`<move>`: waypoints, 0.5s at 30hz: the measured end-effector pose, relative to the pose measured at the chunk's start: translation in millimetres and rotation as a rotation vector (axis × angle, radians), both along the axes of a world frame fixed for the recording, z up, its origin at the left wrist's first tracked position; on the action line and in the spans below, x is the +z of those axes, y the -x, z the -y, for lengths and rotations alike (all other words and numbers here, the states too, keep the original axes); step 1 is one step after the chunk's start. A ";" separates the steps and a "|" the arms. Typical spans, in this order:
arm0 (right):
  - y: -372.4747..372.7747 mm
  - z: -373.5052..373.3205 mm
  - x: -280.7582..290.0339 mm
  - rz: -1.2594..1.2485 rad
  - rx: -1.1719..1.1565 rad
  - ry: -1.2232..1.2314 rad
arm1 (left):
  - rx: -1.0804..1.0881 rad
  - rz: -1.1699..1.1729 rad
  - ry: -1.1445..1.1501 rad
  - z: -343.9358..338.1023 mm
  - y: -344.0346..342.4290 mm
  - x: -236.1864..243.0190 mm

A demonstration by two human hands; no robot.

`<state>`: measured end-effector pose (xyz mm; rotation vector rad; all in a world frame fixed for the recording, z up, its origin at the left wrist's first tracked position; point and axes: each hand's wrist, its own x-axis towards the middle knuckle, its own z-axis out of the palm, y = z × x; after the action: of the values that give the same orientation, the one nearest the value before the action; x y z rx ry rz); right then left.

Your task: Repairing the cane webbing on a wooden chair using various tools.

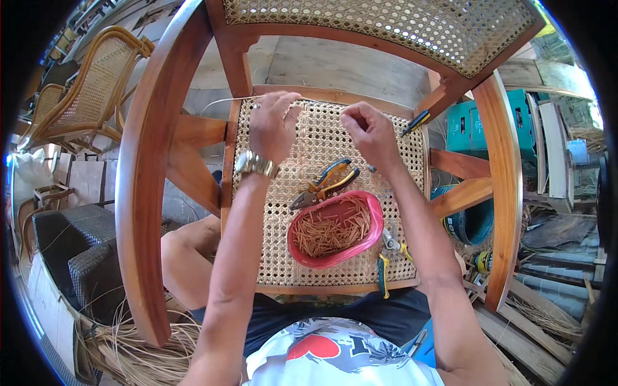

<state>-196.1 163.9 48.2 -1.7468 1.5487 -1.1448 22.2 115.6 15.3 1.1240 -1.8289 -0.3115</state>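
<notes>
- L grip [273, 125] narrow, at cane strand [228, 100] running out to its left; hold can't tell;
- R grip [369, 132] curled narrow; contents can't tell;
- under both, woven seat [315, 143];
- step prob. working strand at seat edge; next likely needs steady pinch

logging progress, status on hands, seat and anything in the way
Left hand at pale strand; right hand curled, grip unclear. Woven seat below both. Yellow-black pliers, pink tray of sticks lying on it.

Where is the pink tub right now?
In the head view, the pink tub sits on the cane seat, slightly right of centre, just below the black-and-orange pliers.
</notes>
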 end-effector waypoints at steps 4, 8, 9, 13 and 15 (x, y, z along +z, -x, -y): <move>10.5 41.5 -30.5 0.018 0.046 -0.050 | 0.062 0.363 -0.017 39.4 -4.2 -27.7; 6.0 63.9 -46.2 -0.049 0.064 -0.013 | 0.038 0.354 0.048 53.9 -4.5 -36.9; 3.8 68.4 -47.6 -0.050 0.071 -0.016 | 0.027 0.313 0.059 56.7 -3.1 -37.3; -3.4 79.3 -48.5 -0.087 0.112 0.002 | -0.034 0.231 0.172 62.7 2.0 -37.8; -4.6 82.7 -47.6 -0.159 0.141 -0.013 | -0.037 0.203 0.183 64.6 3.0 -38.2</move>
<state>-191.5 81.2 0.6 -1.9442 1.4921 -0.9452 19.1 51.0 -22.9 1.0247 -2.0135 -0.0500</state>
